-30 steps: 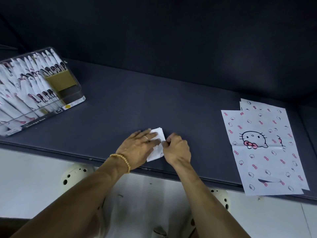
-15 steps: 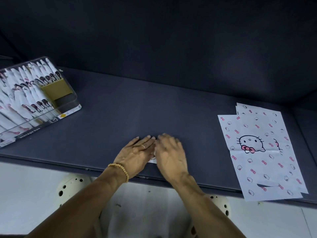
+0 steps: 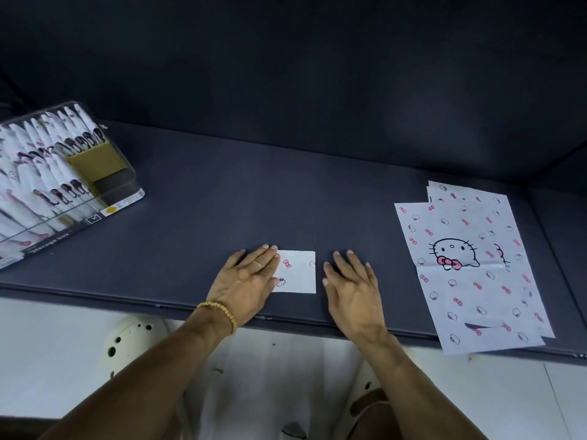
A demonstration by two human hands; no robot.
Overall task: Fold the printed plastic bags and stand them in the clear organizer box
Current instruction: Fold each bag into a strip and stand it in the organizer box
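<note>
Pressing w/ my flat left hand (image 3: 246,281) on the folded bag (image 3: 298,272) near the worktop's (image 3: 206,217) front edge so it stays creased, right hand (image 3: 352,287) flat & holding nothing.

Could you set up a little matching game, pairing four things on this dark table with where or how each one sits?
Things:
1. folded bag
2. flat printed bags
3. clear organizer box
4. right hand

States:
A. far left, filled with upright folded bags
B. flat on the bare table, fingers straight
C. pressed under the left hand
D. unfolded stack on the right

Pairs: 1-C, 2-D, 3-A, 4-B
</note>
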